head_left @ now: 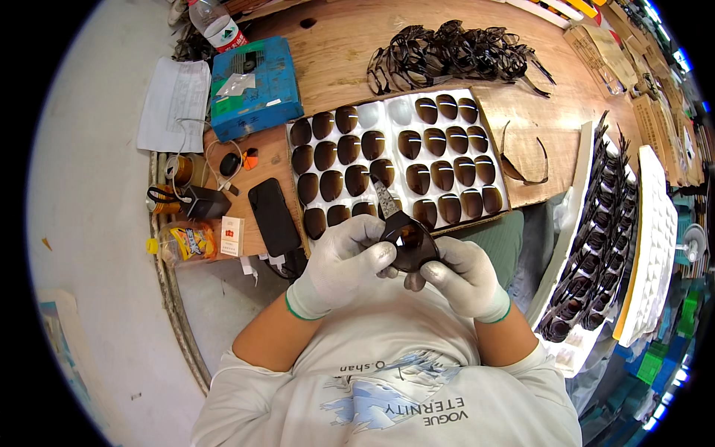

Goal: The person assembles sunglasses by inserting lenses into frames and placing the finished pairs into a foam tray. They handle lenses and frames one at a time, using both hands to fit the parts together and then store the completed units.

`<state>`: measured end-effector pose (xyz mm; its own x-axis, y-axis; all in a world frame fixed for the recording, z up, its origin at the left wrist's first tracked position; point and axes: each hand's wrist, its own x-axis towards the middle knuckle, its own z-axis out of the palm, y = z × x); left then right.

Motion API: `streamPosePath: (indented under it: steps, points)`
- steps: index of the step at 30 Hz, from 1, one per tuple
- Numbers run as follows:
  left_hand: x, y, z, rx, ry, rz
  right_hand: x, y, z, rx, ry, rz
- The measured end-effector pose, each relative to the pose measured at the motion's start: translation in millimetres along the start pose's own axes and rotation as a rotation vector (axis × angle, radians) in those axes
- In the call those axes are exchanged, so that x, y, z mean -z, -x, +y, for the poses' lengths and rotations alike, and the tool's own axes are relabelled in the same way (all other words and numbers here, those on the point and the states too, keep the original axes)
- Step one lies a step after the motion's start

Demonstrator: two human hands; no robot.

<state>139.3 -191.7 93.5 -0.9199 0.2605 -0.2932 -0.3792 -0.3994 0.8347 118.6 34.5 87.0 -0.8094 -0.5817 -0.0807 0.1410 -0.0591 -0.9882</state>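
Clamping one pair of sunglasses (411, 252) near picture centre between left hand (339, 261) and right hand (468, 277). Pointing temple-first up-left along its long axis, over one lens tray (390, 141).

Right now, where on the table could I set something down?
Bare wood shows between the blue box and the frame pile, and right of the lens tray, around a lone frame. It's crowded left of the tray: phone, small carton, orange-labelled bottle.

The left hand (339, 261) and the right hand (469, 277) have whitish gloves (325, 290) with green edges. The sunglasses (415, 255) are dark brown, with a grey speckled temple (386, 201). The lenses (325, 155) are brown, the tray (388, 113) white, the box (277, 80) blue.
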Motion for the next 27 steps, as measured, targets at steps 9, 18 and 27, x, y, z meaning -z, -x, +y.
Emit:
streamPosePath:
  steps: [9, 18, 27]
  points:
    - [-5, 1, 9, -0.081, -0.459, 0.110, -5, -4, -8, 0.296, 0.635, -0.087]
    - [-8, 8, 7, -0.117, -0.568, 0.071, -1, 0, 4, 0.260, 0.447, -0.109]
    - [-25, 6, 11, -0.155, -0.282, 0.055, -10, 1, -4, 0.068, 0.210, 0.128]
